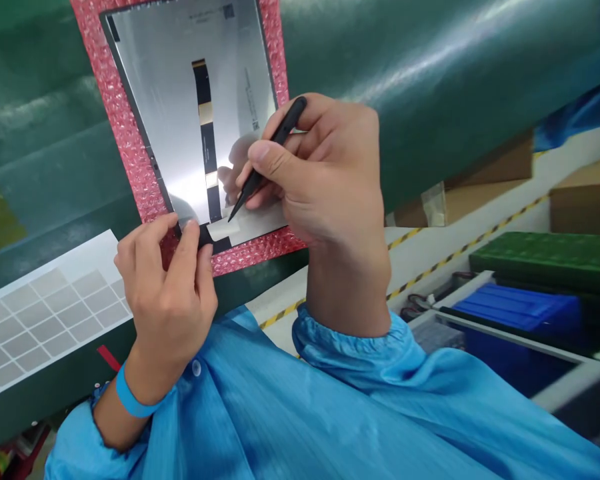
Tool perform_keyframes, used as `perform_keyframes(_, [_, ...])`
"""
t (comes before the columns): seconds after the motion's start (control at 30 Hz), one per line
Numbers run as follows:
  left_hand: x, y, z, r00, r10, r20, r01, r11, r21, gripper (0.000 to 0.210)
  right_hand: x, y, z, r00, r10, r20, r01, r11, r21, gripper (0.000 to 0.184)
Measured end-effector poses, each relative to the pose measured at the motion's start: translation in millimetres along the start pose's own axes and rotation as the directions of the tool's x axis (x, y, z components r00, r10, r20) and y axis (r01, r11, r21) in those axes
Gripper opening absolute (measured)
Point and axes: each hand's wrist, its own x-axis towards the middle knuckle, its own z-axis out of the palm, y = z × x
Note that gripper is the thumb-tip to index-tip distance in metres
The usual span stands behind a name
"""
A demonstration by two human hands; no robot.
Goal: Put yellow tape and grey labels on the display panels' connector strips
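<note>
A flat display panel (165, 87) with a silvery back lies on pink bubble wrap (125, 147). A dark ribbon cable (209, 143) runs down the middle of its back. My left hand (167, 280) holds the panel's lower left corner, fingers bent, thumb and fingertips at the edge. In my right hand (330, 167) is a slim black pointed tool (267, 157), gripped like a pen. Its tip meets a small pale strip (220, 230) near the panel's lower edge, just below the cable's end. Whether the tip presses on the strip I cannot tell.
A white sheet of grey rectangular stickers (45, 313) lies left of my left hand on the green mat (45, 140). Beyond the table edge, at right, are cardboard boxes (485, 180), a blue bin (525, 307) and yellow-black floor tape (430, 270).
</note>
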Motion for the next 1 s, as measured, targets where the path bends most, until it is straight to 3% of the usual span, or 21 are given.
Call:
perform_keyframes(0.3, [1.1,0.8,-1.2,1.000,-0.009,0.006,0.009,1.000,-0.011,0.032,-10.0,-10.5,7.6,0.996,0.029,-0.087,-0.027,0.999,0.027,0.024])
perform_keyframes(1.0, [0.2,2.0,-3.3,1.000,-0.005,0.028,0.005,1.000,-0.022,0.037,-8.7,-5.2,6.7,0.994,-0.041,-0.102,0.037,0.998,-0.041,0.029])
